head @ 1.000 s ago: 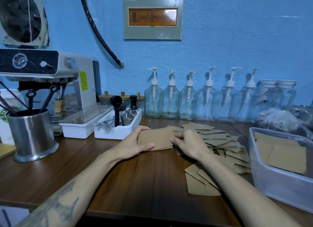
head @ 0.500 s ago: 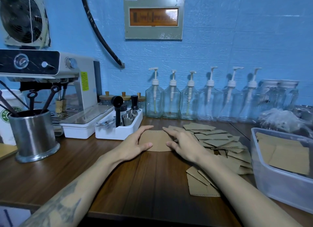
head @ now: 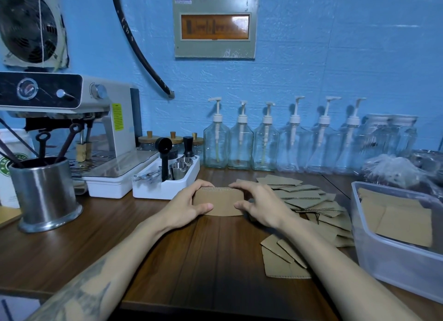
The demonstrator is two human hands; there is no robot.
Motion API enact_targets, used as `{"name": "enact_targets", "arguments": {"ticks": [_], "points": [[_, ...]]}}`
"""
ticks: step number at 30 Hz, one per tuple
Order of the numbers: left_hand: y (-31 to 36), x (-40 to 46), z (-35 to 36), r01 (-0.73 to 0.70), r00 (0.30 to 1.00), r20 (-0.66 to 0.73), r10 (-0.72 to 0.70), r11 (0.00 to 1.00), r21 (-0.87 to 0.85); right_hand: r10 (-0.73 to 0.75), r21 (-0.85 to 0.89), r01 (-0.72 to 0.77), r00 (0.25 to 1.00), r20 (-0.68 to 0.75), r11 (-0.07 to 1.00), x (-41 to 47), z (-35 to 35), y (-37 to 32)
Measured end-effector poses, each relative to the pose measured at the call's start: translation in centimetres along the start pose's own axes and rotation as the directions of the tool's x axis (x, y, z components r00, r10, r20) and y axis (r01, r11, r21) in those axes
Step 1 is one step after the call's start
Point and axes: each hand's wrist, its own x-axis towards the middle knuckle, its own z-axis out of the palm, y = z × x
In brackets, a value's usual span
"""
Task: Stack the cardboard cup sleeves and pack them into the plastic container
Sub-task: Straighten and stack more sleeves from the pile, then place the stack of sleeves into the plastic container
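Head view: my left hand [head: 185, 204] and right hand [head: 260, 205] grip a small sleeve stack [head: 219, 202]; some sleeves fill the plastic container [head: 393, 260], many loose sleeves [head: 309, 200] remain.

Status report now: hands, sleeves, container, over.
Both hands, left and right, grip sleeve stack on table. Loose sleeves remain unstacked. Container partly filled, path clear.

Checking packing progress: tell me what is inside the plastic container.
The plastic container on the right holds flat cardboard sleeves lying on its floor. How many are layered there cannot be counted, and its far right end is cut off by the frame edge.
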Motion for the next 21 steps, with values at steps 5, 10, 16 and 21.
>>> {"name": "enact_targets", "arguments": {"ticks": [5, 10, 16, 21], "points": [[0.1, 0.0, 0.0, -0.003, 1.0, 0.004, 0.003, 1.0, -0.013, 0.013, 0.034, -0.014, 1.0, 0.019, 0.999, 0.2, 0.0, 0.1], [0.3, -0.1, 0.3, -0.022, 1.0, 0.003, 0.022, 0.999, -0.029, 0.065, 0.134, -0.065, 0.998, 0.006, 0.989, 0.5, 0.2, 0.0], [0.7, -0.1, 0.8, -0.012, 0.999, -0.047, 0.012, 1.0, 0.02, 0.059, 0.156, -0.067, 0.997, 0.053, 0.985, 0.8, 0.1, -1.3], [3.6, 0.9, 1.5, -0.057, 0.995, -0.081, 0.055, 0.998, -0.021, 0.147, 0.205, -0.138, 0.989, -0.03, 0.969, 0.2, -2.5, -1.9]]}}
